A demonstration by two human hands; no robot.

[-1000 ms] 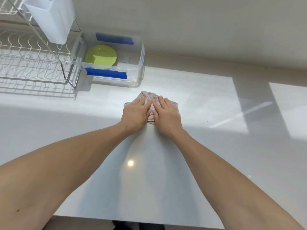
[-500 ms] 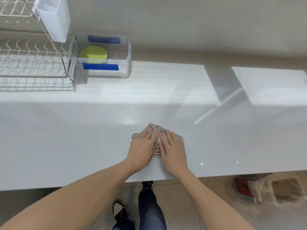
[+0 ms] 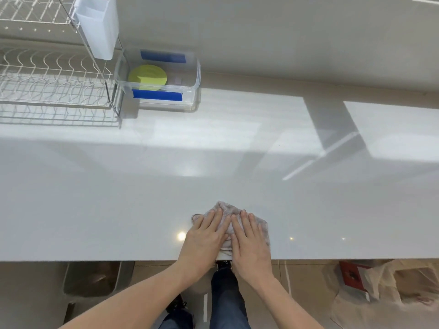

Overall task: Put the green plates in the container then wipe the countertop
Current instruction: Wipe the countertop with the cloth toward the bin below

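A green plate (image 3: 147,77) lies flat inside the clear plastic container (image 3: 190,96) with blue clips, at the back left of the white countertop (image 3: 118,186). A pale grey-pink cloth (image 3: 225,208) sits at the countertop's near edge. My left hand (image 3: 205,238) and my right hand (image 3: 249,243) press flat on it side by side, fingers together and pointing away from me. Most of the cloth is hidden under my palms.
A wire dish rack (image 3: 52,86) stands at the far left with a white plastic holder (image 3: 98,24) hung on its corner. The wall runs along the back. Below the edge are my legs, a bin (image 3: 92,279) and a paper bag (image 3: 384,288) on the floor.
Both hands have dragged the cloth from the middle of the countertop, near the container, back to its near edge. They stay flat on it throughout.
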